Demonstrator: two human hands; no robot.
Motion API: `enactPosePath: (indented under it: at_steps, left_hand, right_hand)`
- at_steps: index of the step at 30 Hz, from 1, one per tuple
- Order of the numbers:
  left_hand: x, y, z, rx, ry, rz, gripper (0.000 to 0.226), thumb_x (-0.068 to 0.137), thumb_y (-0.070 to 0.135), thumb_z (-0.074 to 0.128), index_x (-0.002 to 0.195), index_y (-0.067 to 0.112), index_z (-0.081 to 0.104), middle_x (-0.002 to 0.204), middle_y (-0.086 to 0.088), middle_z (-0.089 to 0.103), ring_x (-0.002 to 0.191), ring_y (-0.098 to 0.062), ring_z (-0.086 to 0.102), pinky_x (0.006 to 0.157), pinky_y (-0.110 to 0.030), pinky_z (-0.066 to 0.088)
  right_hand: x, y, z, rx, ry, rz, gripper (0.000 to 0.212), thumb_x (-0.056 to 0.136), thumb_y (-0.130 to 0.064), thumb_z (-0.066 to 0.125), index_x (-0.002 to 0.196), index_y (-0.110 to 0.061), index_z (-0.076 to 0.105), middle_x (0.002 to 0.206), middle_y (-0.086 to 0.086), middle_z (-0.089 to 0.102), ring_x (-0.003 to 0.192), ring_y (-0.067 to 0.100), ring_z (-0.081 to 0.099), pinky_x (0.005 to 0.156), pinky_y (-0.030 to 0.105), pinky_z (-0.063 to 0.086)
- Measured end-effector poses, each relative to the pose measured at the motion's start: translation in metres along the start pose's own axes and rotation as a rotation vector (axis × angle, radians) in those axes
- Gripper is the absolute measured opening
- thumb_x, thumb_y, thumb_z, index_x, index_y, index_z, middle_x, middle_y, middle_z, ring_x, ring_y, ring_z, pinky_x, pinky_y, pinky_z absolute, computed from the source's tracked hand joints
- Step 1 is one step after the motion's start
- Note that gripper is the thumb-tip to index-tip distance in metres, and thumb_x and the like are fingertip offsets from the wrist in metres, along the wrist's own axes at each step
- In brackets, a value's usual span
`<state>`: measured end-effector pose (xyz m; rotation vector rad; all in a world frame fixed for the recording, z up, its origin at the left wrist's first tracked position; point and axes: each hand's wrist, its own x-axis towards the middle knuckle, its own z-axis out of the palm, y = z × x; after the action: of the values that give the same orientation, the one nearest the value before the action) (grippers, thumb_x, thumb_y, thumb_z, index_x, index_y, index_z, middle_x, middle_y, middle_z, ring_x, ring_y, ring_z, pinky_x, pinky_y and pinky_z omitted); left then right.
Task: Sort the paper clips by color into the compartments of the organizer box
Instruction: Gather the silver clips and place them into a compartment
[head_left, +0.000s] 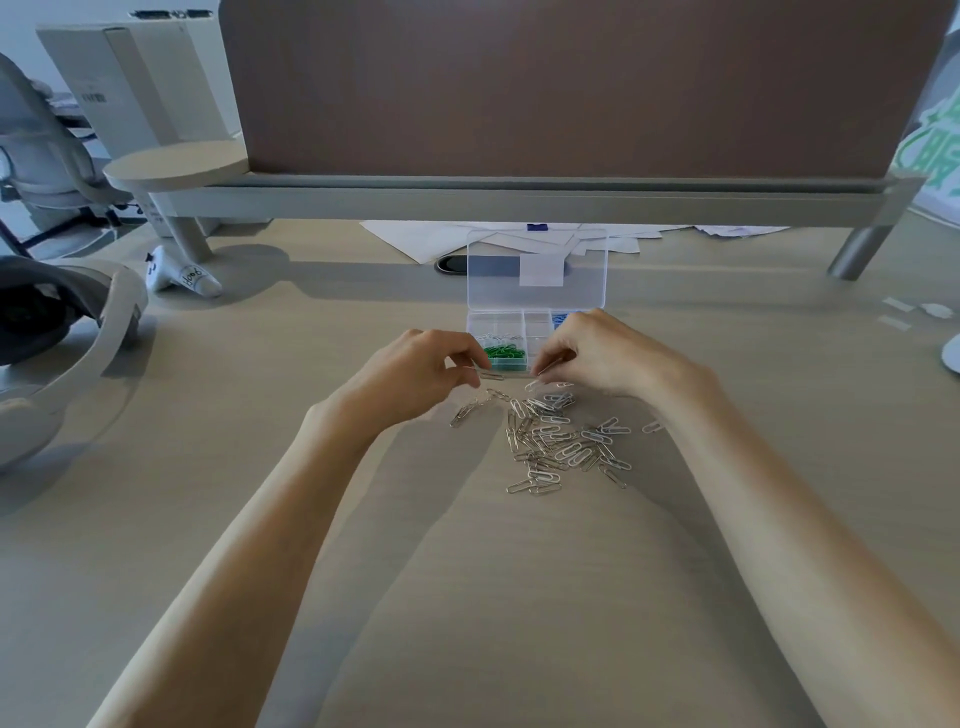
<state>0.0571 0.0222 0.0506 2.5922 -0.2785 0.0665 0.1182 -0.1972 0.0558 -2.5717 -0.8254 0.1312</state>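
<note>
We see a surface (519, 597) of pale wood-grain laminate, matt and smooth. The silver paper clips (561, 447) heaped right of centre are bare metal with a bright glint. The organizer box (493, 291) above them is clear, glossy plastic; its green clips (504, 353) and blue clips (560, 319) look coated in colour. The partition (571, 88) across the top looks like brown cloth, matt. Below it runs a rail (467, 200) of matt grey metal, and white paper sheets (415, 236) lie dull beneath.

Pale desk (249, 395) carries organizer box (536, 244), silver paper clips (563, 447), papers (415, 240), white controller (183, 278).
</note>
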Motion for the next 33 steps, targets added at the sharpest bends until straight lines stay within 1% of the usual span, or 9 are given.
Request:
enactPosePath:
  at_steps: [5,7,12,16,21,26,29,31,33]
  left_hand:
    - [0.006,0.013,0.014,0.038,0.021,0.135,0.01,0.09,0.032,0.064,0.094,0.037,0.072,0.064,0.035,0.054,0.07,0.008,0.049,0.064,-0.017,0.037]
    - [0.01,0.012,0.022,0.071,0.011,0.179,0.011,0.09,0.034,0.064,0.095,0.039,0.072,0.073,0.033,0.054,0.075,0.013,0.047,0.068,-0.021,0.038]
    - [0.013,0.009,0.031,0.154,-0.052,0.242,0.013,0.088,0.035,0.065,0.097,0.042,0.072,0.092,0.025,0.057,0.091,0.006,0.043,0.075,-0.025,0.041]
    - [0.017,0.014,0.026,0.289,-0.079,0.283,0.011,0.089,0.035,0.063,0.098,0.034,0.07,0.09,0.021,0.053,0.098,-0.002,0.05,0.07,-0.025,0.039]
    - [0.023,0.02,0.02,0.435,-0.178,0.284,0.014,0.094,0.039,0.056,0.103,0.031,0.062,0.106,0.015,0.059,0.104,-0.005,0.051,0.07,-0.027,0.037]
    - [0.027,0.019,0.02,0.362,-0.25,0.218,0.014,0.092,0.041,0.058,0.1,0.031,0.063,0.101,0.017,0.062,0.087,-0.01,0.061,0.068,-0.03,0.046]
    - [0.026,0.013,0.023,0.238,-0.172,0.192,0.009,0.091,0.04,0.06,0.092,0.032,0.065,0.088,0.018,0.063,0.071,-0.02,0.065,0.067,-0.031,0.051]
    - [0.025,0.013,0.027,0.181,-0.079,0.198,0.007,0.089,0.037,0.063,0.091,0.031,0.067,0.087,0.016,0.066,0.073,-0.015,0.064,0.067,-0.028,0.049]
    - [0.024,0.015,0.03,0.157,-0.026,0.234,0.009,0.089,0.033,0.064,0.094,0.031,0.071,0.093,0.016,0.069,0.08,-0.002,0.057,0.072,-0.025,0.046]
  right_hand:
    - [-0.004,-0.003,-0.01,0.033,0.074,0.003,0.013,0.083,-0.013,0.072,0.092,-0.022,0.078,0.088,-0.006,0.075,0.08,0.004,0.066,0.078,0.022,0.05]
    - [-0.006,-0.003,-0.014,0.053,0.096,0.011,0.014,0.084,-0.012,0.072,0.092,-0.022,0.078,0.086,-0.006,0.075,0.079,0.003,0.067,0.078,0.023,0.053]
    - [-0.008,0.004,-0.018,0.197,0.09,0.064,0.015,0.085,-0.005,0.07,0.089,-0.018,0.077,0.08,0.003,0.074,0.072,0.015,0.073,0.073,0.041,0.061]
    - [-0.008,0.004,-0.018,0.204,0.093,0.055,0.015,0.085,-0.005,0.07,0.091,-0.017,0.077,0.082,0.003,0.074,0.073,0.016,0.073,0.073,0.041,0.061]
    - [-0.008,0.005,-0.018,0.215,0.09,0.063,0.015,0.084,-0.005,0.071,0.091,-0.017,0.077,0.081,0.004,0.074,0.073,0.018,0.073,0.073,0.04,0.061]
    - [-0.01,0.004,-0.019,0.204,0.087,0.063,0.015,0.084,-0.004,0.07,0.092,-0.015,0.077,0.083,0.004,0.074,0.074,0.016,0.073,0.074,0.04,0.061]
    - [-0.011,0.002,-0.021,0.175,0.084,0.068,0.014,0.084,-0.005,0.071,0.092,-0.015,0.077,0.084,0.003,0.075,0.075,0.013,0.072,0.076,0.037,0.06]
    - [-0.012,0.001,-0.022,0.168,0.093,0.076,0.013,0.085,-0.006,0.07,0.091,-0.016,0.077,0.081,0.0,0.074,0.072,0.01,0.072,0.075,0.034,0.06]
    - [-0.014,0.0,-0.024,0.13,0.107,0.072,0.013,0.085,-0.009,0.071,0.092,-0.017,0.077,0.083,-0.001,0.074,0.072,0.006,0.07,0.075,0.028,0.059]
